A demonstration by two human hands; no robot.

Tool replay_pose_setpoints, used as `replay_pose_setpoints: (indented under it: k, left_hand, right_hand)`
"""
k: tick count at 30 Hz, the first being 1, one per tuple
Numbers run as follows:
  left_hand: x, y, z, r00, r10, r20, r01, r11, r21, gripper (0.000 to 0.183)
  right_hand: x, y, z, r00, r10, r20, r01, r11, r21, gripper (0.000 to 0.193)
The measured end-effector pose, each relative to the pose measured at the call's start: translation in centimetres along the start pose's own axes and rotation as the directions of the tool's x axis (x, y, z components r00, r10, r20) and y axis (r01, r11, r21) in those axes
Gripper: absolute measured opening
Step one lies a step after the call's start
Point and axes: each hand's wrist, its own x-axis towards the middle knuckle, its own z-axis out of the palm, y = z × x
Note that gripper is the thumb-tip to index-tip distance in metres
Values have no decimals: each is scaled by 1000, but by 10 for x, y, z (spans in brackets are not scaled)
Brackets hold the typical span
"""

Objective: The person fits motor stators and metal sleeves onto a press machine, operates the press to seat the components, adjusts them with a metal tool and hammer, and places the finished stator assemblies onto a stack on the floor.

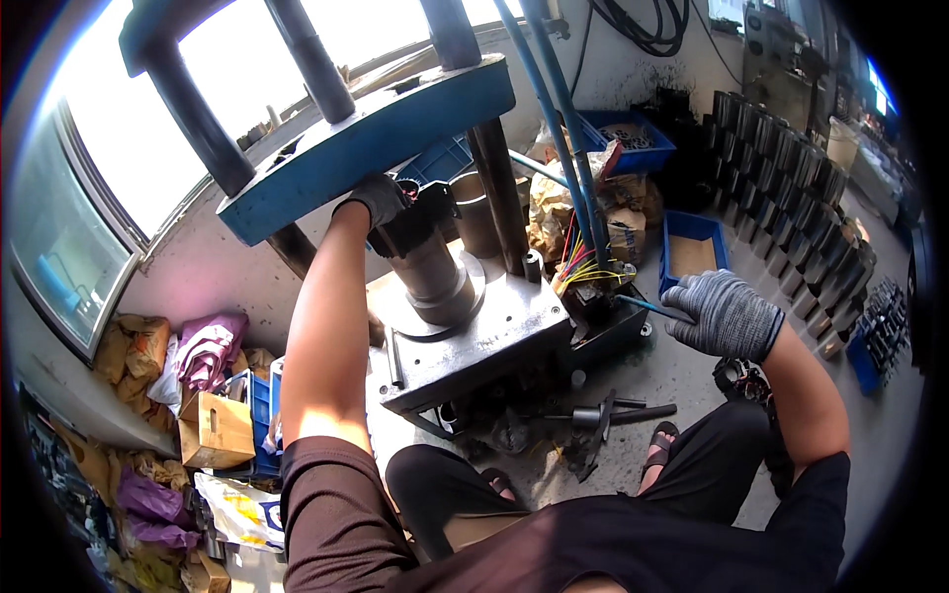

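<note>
My left hand [378, 201], in a grey glove, is under the blue press plate [381, 138]. Its fingers curl over the upper rim of a dark ribbed metal part [410, 232], partly hidden by the glove. That part sits on a shiny metal cylinder [433, 277], which stands upright on a round base on the steel press table [524, 321]. Off to the right, my right hand [727, 314], also gloved, is closed around the end of a thin blue lever [652, 307] beside the press.
Rows of stacked metal cylinders [781, 168] stand at the right. A blue bin [692, 247] lies nearer, past the coloured wires [585, 265]. Metal tools [598, 415] rest on the floor by my feet. Boxes and bags [215, 430] crowd the left wall.
</note>
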Motion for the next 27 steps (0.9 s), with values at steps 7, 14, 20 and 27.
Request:
replay_pose_setpoints:
  k: [7, 14, 20, 27]
  left_hand:
    - [-15, 1, -1, 995, -96, 18, 97, 952, -290, 29]
    - [-68, 51, 5, 808, -345, -477, 148, 904, -402, 29]
    - [-125, 95, 94, 158, -471, -868, -334, 802, -496, 26]
    - [-135, 119, 235, 332, -713, -618, -168, 600, -782, 55]
  right_hand:
    - [16, 13, 24, 968, -96, 232, 70, 990, 120, 45]
    - [9, 15, 42, 958, -77, 277, 29, 984, 175, 43]
    - [-36, -5, 93, 931, -73, 359, 40, 994, 99, 37]
    - [-69, -18, 123, 951, 2, 308, -45, 990, 131, 30]
